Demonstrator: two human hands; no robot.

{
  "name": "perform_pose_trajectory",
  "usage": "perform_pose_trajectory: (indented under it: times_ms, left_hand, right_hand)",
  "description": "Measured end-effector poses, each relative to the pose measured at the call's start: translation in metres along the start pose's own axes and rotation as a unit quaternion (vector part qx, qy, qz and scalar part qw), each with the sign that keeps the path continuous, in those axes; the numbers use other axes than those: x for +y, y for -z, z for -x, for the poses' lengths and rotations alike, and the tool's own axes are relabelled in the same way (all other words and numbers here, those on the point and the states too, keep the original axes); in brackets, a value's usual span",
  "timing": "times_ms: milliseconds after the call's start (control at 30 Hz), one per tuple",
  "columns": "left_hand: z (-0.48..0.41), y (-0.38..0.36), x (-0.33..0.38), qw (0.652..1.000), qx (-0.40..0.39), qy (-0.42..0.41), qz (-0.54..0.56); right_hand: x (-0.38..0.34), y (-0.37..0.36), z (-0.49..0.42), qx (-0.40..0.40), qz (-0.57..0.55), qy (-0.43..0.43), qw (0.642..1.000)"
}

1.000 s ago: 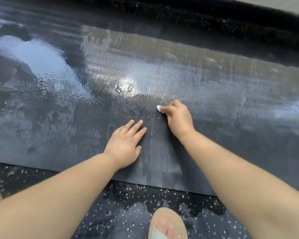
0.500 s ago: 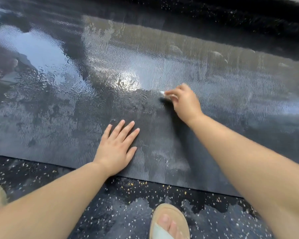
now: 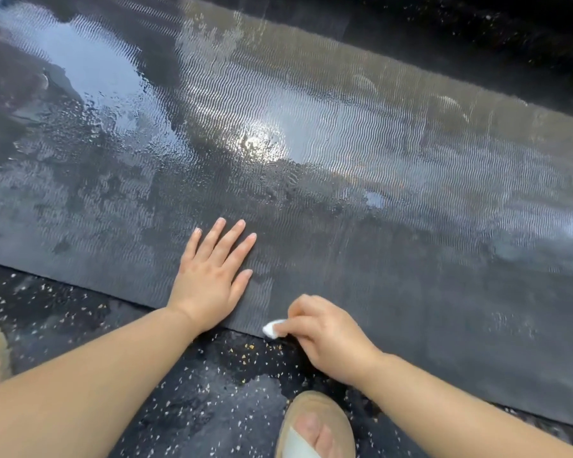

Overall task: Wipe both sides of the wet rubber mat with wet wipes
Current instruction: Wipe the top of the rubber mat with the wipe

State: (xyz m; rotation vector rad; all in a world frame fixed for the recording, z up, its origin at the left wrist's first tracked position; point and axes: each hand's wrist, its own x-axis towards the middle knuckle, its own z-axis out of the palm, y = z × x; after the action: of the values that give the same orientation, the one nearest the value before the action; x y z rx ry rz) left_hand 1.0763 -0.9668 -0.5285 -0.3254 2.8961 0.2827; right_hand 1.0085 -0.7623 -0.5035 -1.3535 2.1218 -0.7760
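Bracing mat with flat left hand, we pinch wipe in right hand at its edge; risk: wipe overshoots onto gritty floor.

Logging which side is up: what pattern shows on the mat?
Fine wavy ridges on the dark mat; head view.

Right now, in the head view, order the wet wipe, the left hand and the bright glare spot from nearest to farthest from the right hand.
1. wet wipe, pinched in the right hand at the near edge of the mat.
2. left hand, flat on the mat, just left.
3. bright glare spot, far up the mat.
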Motion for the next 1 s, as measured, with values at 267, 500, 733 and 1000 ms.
perform_pose_trajectory:
  times_ms: [267, 500, 733, 1000]
  left_hand:
    - [-0.001, 0.005, 0.001, 1.0, 0.008, -0.012, 0.009]
    - [-0.001, 0.005, -0.001, 0.996, 0.044, 0.019, 0.075]
    - [0.0, 0.008, -0.003, 0.994, 0.05, 0.02, 0.096]
    - [-0.004, 0.015, -0.011, 0.993, 0.042, 0.031, 0.105]
  right_hand:
    - [0.074, 0.073, -0.127, 0.217, 0.055, -0.179, 0.958]
    - [0.009, 0.0, -0.049, 0.099, 0.075, -0.005, 0.992]
    - [0.016, 0.024, -0.062, 0.093, -0.023, -0.018, 0.995]
    - [0.092, 0.082, -0.183, 0.217, 0.092, -0.215, 0.948]
